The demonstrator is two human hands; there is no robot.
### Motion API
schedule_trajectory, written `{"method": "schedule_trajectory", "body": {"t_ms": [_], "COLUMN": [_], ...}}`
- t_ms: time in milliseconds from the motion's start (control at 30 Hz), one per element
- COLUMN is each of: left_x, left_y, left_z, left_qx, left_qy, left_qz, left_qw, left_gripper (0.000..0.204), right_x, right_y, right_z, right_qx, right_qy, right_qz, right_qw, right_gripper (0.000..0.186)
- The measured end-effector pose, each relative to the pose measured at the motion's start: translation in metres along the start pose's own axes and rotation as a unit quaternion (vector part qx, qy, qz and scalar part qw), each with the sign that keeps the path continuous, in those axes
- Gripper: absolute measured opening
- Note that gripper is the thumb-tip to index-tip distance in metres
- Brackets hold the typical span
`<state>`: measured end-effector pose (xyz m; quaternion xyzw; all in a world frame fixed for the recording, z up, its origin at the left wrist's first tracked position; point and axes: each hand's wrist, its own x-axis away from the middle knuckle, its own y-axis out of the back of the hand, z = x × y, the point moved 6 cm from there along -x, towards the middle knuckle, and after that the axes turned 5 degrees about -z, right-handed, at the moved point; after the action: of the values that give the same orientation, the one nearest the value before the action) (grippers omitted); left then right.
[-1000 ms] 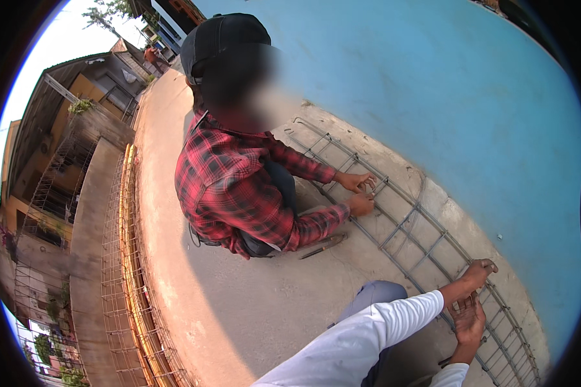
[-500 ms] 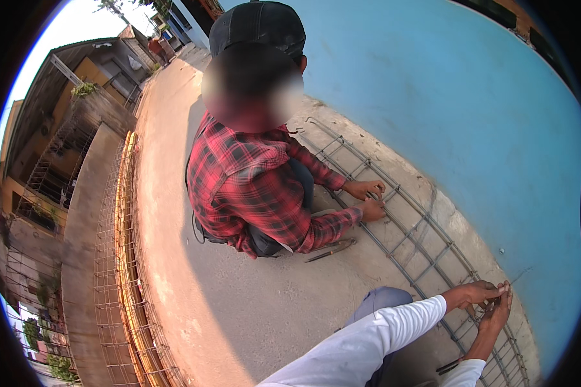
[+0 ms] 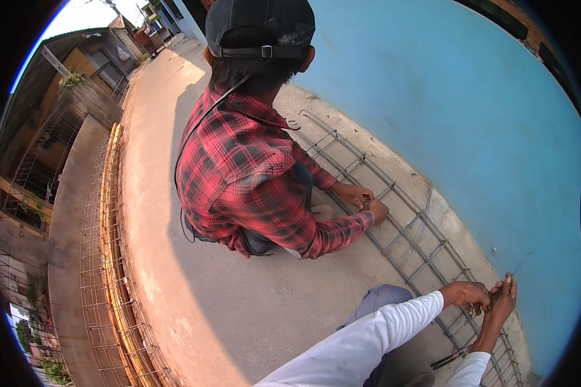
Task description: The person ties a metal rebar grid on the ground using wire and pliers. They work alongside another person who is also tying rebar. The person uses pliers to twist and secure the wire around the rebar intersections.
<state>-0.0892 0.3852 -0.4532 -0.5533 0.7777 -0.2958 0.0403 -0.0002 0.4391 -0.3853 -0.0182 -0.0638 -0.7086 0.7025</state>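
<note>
My right hand (image 3: 502, 300) is closed, its fingertips pinching a thin tie wire (image 3: 521, 261) that sticks up in front of the blue wall. My left hand (image 3: 465, 295) touches it from the left, fingers curled; thin dark strands show under the palm, but what it grips is hard to make out. Both hands are over the near part of a long steel rebar cage (image 3: 426, 263) lying on the concrete. Close to my right forearm is a dark, slim-handled tool (image 3: 450, 357), partly hidden. Farther along, a co-worker's hands (image 3: 368, 205) meet over the same cage.
A crouching co-worker (image 3: 245, 174) in a red checked shirt and black cap is ahead, left of the cage. The blue wall (image 3: 432, 97) runs along the right. More mesh and yellowish poles (image 3: 110, 258) line the left side. Another person (image 3: 144, 42) stands far off.
My right hand has risen slightly, with its wire pointing higher, while my left stays beside it. The co-worker's head has turned away, and their hands have come together. The view has shifted a little.
</note>
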Motion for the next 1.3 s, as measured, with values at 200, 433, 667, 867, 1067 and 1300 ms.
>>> {"method": "schedule_trajectory", "body": {"t_ms": [200,433,667,867,1067,1300], "left_x": [0.01,-0.028,-0.04,-0.078,-0.101,-0.147], "left_y": [-0.018,0.04,0.116,0.101,0.103,0.135], "left_z": [0.001,0.043,0.054,0.05,0.06,0.067], "left_qx": [-0.191,-0.48,-0.51,-0.536,-0.606,-0.61], "left_qy": [-0.006,-0.025,0.007,-0.027,-0.065,0.004], "left_qz": [0.045,-0.103,-0.35,-0.367,-0.336,-0.351], "left_qw": [0.981,0.871,0.786,0.759,0.718,0.711], "left_gripper": [0.037,0.044,0.026,0.029,0.032,0.033], "right_x": [-0.029,0.002,0.028,-0.033,-0.066,-0.09], "right_y": [0.028,0.067,0.076,0.068,0.051,0.023], "right_z": [-0.038,-0.162,-0.241,-0.288,-0.293,-0.278], "right_qx": [-0.047,0.041,0.047,0.145,0.059,0.006], "right_qy": [-0.125,-0.308,-0.327,-0.252,-0.291,-0.339], "right_qz": [-0.03,-0.038,-0.055,-0.053,-0.071,-0.052], "right_qw": [0.991,0.95,0.942,0.955,0.952,0.939], "right_gripper": [0.022,0.022,0.019,0.022,0.022,0.024]}}
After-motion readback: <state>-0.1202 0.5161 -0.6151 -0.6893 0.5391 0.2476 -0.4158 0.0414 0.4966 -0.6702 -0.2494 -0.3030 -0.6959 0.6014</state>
